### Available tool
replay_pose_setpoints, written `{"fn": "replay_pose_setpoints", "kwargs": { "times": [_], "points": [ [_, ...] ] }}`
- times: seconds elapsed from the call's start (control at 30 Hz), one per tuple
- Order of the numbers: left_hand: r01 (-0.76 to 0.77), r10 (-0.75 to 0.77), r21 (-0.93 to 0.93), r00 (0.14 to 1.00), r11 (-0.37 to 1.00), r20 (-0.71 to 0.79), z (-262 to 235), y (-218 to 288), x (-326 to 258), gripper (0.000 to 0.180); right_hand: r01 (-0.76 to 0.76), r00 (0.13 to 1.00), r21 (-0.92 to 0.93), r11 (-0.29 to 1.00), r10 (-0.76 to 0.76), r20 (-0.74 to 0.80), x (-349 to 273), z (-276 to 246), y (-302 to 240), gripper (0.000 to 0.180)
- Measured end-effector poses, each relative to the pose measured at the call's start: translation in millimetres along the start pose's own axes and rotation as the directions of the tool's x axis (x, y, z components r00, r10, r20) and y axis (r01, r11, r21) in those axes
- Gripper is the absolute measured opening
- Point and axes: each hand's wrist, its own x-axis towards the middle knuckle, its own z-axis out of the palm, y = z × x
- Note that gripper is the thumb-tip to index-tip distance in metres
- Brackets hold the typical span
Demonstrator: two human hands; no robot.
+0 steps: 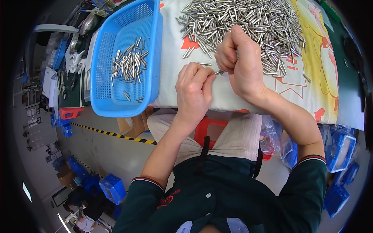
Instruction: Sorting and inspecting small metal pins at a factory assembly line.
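— Two hands meet in the middle of the table. What do they hold?

— The left hand pinches one end of a small metal pin with its fingertips. The right hand is curled into a fist around a bunch of metal pins, at about one o'clock from the left hand. The small pin sits right between the two hands.

— Many more pins there?

— Yes, a big pile of pins lies at twelve o'clock, just behind the right hand and touching it. A few more pins lie in a blue basket at ten o'clock.

— What is the table like?

— It has a cloth on it, white with yellow and red cartoon shapes. The basket hangs a bit over the near edge.

— And the room?

— The floor is grey, with a yellow and black stripe at eight o'clock. Blue crates stand on the floor at seven o'clock, and more blue boxes sit at four o'clock. The person sits on a red stool. Another person is far off at seven o'clock.
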Motion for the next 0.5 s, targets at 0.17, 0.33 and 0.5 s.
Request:
{"fn": "replay_pose_setpoints", "kwargs": {
  "times": [0.17, 0.33, 0.5],
  "points": [
    [0.007, -0.007, -0.004, 1.000, 1.000, 0.005, -1, 0, 1, 0.008, -0.007, 1.000, -0.002, 1.000, 0.007, -0.013, 1, 3, -1, 0.044],
    [-0.009, 0.009, 0.005, 1.000, 1.000, -0.007, 1, -1, 0, 0.007, -0.021, 0.999, 0.020, 1.000, 0.022, -0.041, 3, 1, 4, 0.044],
    [0.028, -0.028, -0.013, 1.000, 1.000, -0.009, 2, -2, -1, 0.006, 0.033, 0.998, 0.260, 0.965, -0.044, 0.037, 17, -23, -8, 0.036]
  ]
}}
